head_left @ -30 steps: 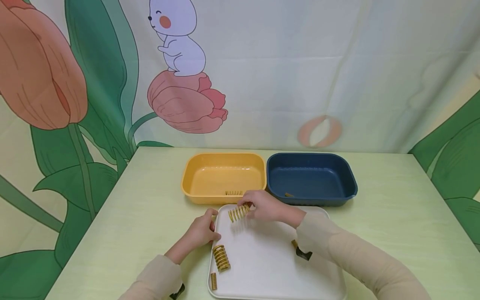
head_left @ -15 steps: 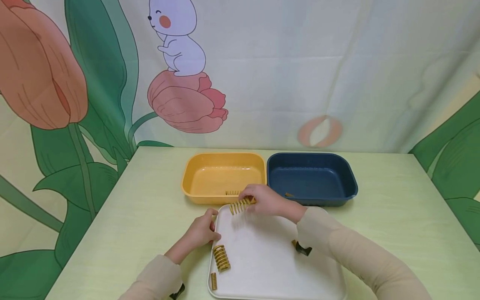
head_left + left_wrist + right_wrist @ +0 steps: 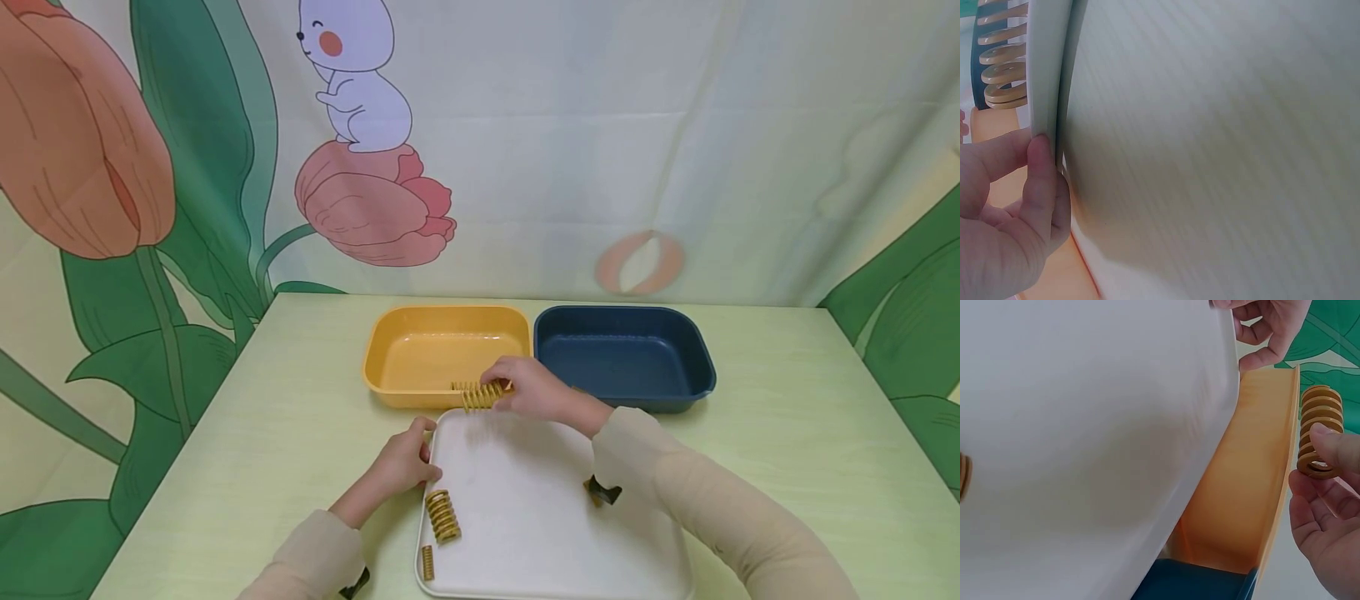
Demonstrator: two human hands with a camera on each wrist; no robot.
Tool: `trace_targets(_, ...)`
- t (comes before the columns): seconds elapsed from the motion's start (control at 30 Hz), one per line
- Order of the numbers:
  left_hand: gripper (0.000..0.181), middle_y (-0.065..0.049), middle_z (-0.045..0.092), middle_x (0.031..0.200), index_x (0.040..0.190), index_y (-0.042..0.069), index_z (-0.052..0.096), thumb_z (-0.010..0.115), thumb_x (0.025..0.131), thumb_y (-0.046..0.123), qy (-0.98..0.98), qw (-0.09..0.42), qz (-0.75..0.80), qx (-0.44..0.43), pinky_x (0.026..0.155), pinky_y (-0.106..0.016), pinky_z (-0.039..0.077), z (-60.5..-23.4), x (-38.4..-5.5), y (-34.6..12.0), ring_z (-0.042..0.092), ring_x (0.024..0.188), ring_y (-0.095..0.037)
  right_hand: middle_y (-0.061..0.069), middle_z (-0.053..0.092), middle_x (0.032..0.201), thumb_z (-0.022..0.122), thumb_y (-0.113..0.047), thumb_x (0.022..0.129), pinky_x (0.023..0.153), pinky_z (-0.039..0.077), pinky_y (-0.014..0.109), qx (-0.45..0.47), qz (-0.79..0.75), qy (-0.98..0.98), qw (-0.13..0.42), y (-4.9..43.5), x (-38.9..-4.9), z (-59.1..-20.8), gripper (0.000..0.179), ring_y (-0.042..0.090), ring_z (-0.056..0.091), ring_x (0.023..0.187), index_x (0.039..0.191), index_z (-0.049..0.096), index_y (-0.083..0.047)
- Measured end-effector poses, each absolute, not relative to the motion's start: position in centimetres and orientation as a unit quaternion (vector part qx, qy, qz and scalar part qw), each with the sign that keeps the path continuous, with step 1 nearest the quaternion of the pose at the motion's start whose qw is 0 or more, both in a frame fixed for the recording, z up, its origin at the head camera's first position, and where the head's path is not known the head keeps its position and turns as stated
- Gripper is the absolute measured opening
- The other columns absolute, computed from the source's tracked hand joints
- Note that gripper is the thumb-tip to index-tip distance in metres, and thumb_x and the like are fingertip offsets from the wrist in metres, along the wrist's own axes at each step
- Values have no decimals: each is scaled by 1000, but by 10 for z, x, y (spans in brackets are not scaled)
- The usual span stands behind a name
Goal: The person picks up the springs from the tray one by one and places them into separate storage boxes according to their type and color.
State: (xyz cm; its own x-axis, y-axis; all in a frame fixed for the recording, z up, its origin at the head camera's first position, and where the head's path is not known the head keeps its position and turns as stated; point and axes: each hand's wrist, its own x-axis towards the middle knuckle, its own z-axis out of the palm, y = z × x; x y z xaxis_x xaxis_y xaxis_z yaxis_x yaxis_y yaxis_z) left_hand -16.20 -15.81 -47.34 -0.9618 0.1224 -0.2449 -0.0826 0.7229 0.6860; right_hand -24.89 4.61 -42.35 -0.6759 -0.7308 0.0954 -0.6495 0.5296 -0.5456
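My right hand (image 3: 536, 392) pinches a large yellow coil spring (image 3: 478, 397) by one end between thumb and fingers. The spring is raised in front of the yellow bin's (image 3: 446, 312) near wall. My left hand (image 3: 397, 461) grips the left rim of the white tray (image 3: 540, 533), thumb on one side and fingers on the other in the left wrist view. On the tray by that hand lie another large spring (image 3: 442, 517) and a small spring (image 3: 427, 562). A further spring (image 3: 965, 476) shows at the right wrist view's edge.
Beyond the tray the yellow bin and a dark blue bin (image 3: 622, 310) stand side by side. A spring (image 3: 459, 386) lies along the yellow bin's near wall. The right wrist and sleeve pass over the tray. A printed curtain (image 3: 525, 167) hangs behind the pale green table (image 3: 787, 433).
My right hand has lifted the large spring up and away from the tray, bringing it before the yellow bin's near wall. The left hand keeps its place on the tray rim.
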Motion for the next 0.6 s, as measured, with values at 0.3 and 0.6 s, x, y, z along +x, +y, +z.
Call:
trace_targets(0.3, 61, -4, 45, 68, 121, -1, 38, 70, 68, -2, 915, 141, 378, 5, 49, -23, 38, -474, -162, -159, 43, 55, -13, 11, 60, 98, 66, -6, 75, 74, 44, 27, -356, -305, 878, 92, 44, -251, -421, 31, 21, 53, 84, 105, 61, -2)
trace_targets(0.6, 61, -4, 45, 68, 120, -2, 39, 70, 68, -2, 916, 137, 377, 8, 48, -22, 38, -475, -162, -160, 43, 54, -13, 8, 59, 96, 65, -8, 77, 74, 43, 27, -324, -316, 887, 97, 39, -255, -423, 30, 20, 50, 82, 107, 60, -5)
